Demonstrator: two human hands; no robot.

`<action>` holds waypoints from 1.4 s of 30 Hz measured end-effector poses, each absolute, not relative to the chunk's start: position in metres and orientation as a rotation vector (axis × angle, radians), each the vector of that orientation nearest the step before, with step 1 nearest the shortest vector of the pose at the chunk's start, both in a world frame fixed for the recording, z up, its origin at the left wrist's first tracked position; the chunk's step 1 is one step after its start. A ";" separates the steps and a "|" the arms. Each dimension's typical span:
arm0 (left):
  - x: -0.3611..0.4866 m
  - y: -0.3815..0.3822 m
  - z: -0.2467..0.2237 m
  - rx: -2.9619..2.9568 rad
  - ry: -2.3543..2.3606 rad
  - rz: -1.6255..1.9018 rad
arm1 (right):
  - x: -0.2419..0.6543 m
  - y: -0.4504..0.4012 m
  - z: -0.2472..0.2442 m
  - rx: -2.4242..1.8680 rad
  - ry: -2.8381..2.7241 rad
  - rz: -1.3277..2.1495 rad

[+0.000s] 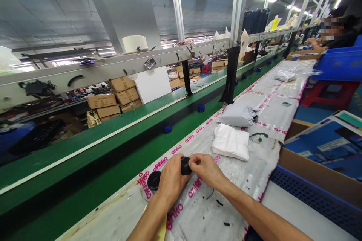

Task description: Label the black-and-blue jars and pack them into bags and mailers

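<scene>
My left hand (171, 177) is closed around a round black disc-shaped piece (185, 165), whose face is tilted up toward me. From the other side, the pinched fingers of my right hand (204, 167) grip the rim of the same piece. A second round black piece (154, 180) lies just left of my left hand, on the pink-lettered plastic covering (195, 188) of the worktable. Faint marks show on the disc's face, too small to read. My left fingertips are partly hidden behind the piece.
Beyond my hands lie a white folded stack (230, 142) and a grey plastic bag (236, 115). A green conveyor (147, 139) with blue caps (167, 128) runs along the left. At right stand a cardboard box (319, 169) and a blue basket (311, 192). A person (336, 34) sits farther off.
</scene>
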State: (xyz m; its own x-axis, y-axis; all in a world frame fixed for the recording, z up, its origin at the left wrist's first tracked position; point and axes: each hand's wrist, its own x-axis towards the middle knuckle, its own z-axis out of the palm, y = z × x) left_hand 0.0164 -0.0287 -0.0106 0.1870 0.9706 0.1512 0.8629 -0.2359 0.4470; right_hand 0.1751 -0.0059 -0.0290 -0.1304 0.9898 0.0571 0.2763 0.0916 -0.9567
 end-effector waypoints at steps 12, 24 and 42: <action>0.016 -0.029 -0.002 2.201 1.808 0.514 | 0.172 0.003 -0.042 -1.311 -1.387 1.244; 0.009 -0.024 0.013 2.267 1.841 0.431 | 0.166 0.003 -0.046 -1.299 -1.429 1.139; -0.103 -0.083 0.036 2.136 2.059 0.651 | 0.061 0.182 0.014 -1.340 -1.919 0.984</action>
